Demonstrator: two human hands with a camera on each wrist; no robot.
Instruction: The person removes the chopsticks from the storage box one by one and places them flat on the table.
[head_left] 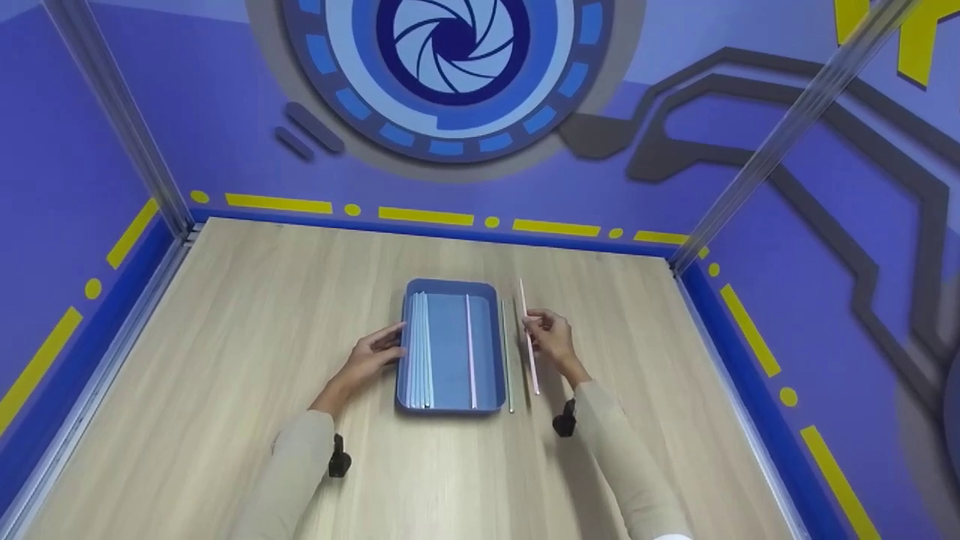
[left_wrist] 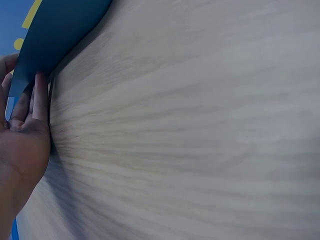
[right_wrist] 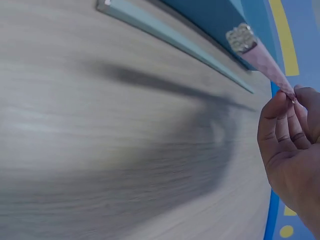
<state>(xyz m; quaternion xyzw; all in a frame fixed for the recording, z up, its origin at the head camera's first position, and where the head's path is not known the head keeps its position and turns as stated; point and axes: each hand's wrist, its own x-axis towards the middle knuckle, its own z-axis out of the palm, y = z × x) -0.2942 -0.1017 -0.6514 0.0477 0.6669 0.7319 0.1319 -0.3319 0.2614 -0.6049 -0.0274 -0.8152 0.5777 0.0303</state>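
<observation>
A blue rectangular tray (head_left: 450, 412) lies on the table. Several pale blue sticks (head_left: 419, 349) lie side by side along its left wall, and one pink stick (head_left: 471, 352) is toward its right side. My left hand (head_left: 369, 354) touches the tray's left wall, fingers mostly straight; the left wrist view shows that hand (left_wrist: 27, 135) against the outer wall. To the right of the tray, my right hand (head_left: 552, 337) pinches another pink stick (head_left: 529, 345) between thumb and fingertips, above the table. Its near end (right_wrist: 241, 39) looks silvery and rough in the right wrist view.
A pale green stick (head_left: 509, 367) lies on the wooden table (head_left: 300, 285), just outside the tray's right wall. Blue patterned panels (head_left: 225, 150) with metal posts (head_left: 124, 112) enclose the table at the back and sides.
</observation>
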